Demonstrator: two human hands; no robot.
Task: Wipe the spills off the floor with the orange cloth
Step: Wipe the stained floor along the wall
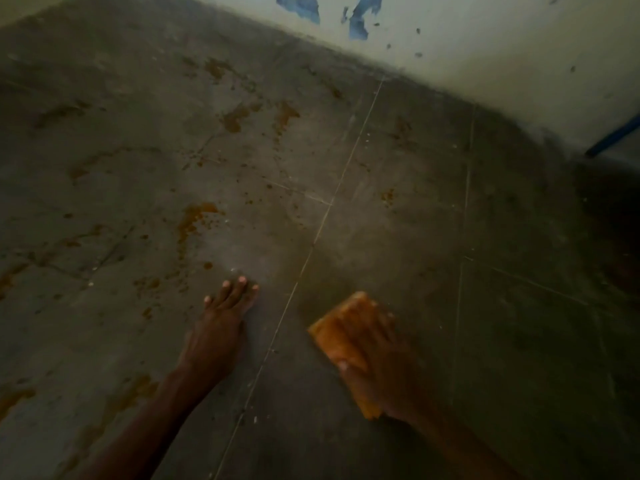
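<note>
Near left: brown-orange spills [194, 220] begin at the near-left edge of the floor [485, 306] and run in patches toward the far left.

Left hand [221, 327]: flat on the floor, fingers spread, tips pointing away, holding nothing. Small drips lie just left of it. A pale floor joint [322, 230] passes just to its right and runs diagonally to the far wall.

Right hand [377, 368]: right of the joint, lying on top of the orange cloth [343, 327], fingers stretched over it and pressing it to the floor. Its outline is smeared by blur. The cloth's far-left corner sticks out beyond the fingers, near the joint but apart from it.

Floor right of the cloth: dull grey, only faint marks, open out to the dark right edge.

Mid to far: larger splashes left of the joint, small specks right of it.

Far edge: pale wall [485, 46], grimy along its base, with blue patches [358, 19]. A blue bar [613, 135] slants at the far right.
</note>
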